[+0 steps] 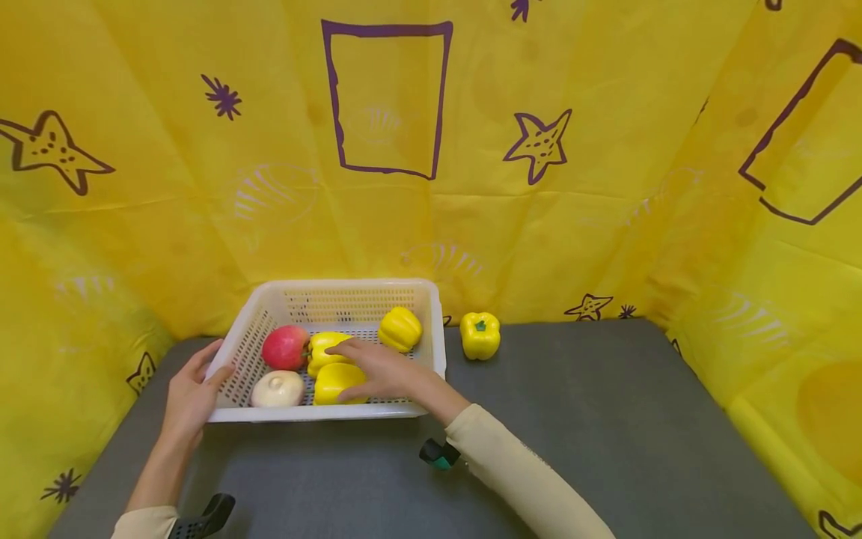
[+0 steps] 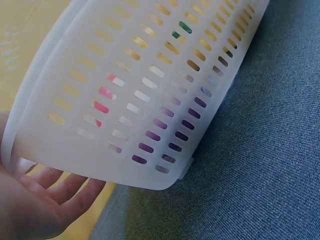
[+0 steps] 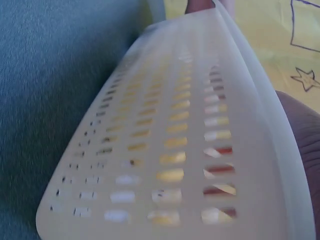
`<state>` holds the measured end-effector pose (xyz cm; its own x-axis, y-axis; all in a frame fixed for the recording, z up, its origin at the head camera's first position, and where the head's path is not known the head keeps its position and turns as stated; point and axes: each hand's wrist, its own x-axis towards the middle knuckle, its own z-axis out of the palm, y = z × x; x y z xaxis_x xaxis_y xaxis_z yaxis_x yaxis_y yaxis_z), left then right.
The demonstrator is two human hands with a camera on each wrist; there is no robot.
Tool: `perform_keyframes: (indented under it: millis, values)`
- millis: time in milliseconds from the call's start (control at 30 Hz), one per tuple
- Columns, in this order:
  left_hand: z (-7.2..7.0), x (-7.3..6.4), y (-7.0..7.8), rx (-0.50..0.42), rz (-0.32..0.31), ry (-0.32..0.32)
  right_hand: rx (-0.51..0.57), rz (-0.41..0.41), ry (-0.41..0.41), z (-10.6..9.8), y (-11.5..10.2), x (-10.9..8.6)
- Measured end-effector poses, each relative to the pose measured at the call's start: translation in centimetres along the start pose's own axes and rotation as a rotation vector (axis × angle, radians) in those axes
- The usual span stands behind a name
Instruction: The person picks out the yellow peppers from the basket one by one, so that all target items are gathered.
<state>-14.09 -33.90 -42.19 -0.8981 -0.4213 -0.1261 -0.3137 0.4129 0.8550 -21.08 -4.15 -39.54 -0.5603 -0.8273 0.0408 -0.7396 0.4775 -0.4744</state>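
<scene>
A white slotted plastic basket (image 1: 316,412) stands on the dark table. My left hand (image 1: 188,394) grips its left side, thumb over the rim and fingers outside; the left wrist view shows the fingers (image 2: 82,197) against the basket's outer wall. Inside lie a red apple (image 1: 284,348), a pale onion-like bulb (image 1: 277,389) and three yellow bell peppers: front (image 1: 330,380), middle (image 1: 322,350) and right back (image 1: 400,329). My right hand (image 1: 387,370) reaches over the front rim, fingers spread above the front and middle peppers. Contact with them is unclear. The basket wall (image 3: 150,110) mostly hides this hand in the right wrist view.
Another yellow bell pepper (image 1: 480,337) stands on the dark grey tabletop (image 1: 579,419), just right of the basket. A yellow patterned cloth (image 1: 485,224) hangs behind and at both sides of the table.
</scene>
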Motion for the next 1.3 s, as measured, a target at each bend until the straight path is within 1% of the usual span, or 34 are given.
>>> perform_keyframes:
  millis: [167, 300, 533, 733, 967, 1067, 1133, 1300]
  values:
    - [0.1, 0.1, 0.2, -0.003, 0.012, 0.001, -0.059, 0.014, -0.005, 0.6, -0.5, 0.5]
    - [0.1, 0.0, 0.3, -0.006, 0.021, 0.001, -0.084, 0.028, -0.009, 0.8, -0.6, 0.9]
    - [-0.2, 0.0, 0.1, -0.013, 0.006, -0.002, -0.107, 0.048, -0.051, 1.3, -0.6, 1.5]
    - [-0.2, 0.0, 0.0, -0.014, 0.001, -0.011, -0.142, 0.058, -0.060, 1.4, -1.0, 1.8]
    - [-0.1, 0.0, -0.1, -0.012, 0.002, -0.011, -0.229, 0.035, -0.069, 1.7, -1.2, 2.3]
    - [-0.1, 0.0, -0.2, -0.010, 0.009, -0.005, -0.251, 0.042, -0.075, 1.9, -1.1, 2.4]
    - [0.0, 0.0, -0.1, -0.011, 0.011, -0.003, -0.248, 0.050, -0.077, 2.0, -1.0, 2.4]
    - [-0.1, 0.0, 0.0, -0.009, 0.007, 0.000, -0.198, 0.059, -0.071, 1.6, -1.0, 2.1]
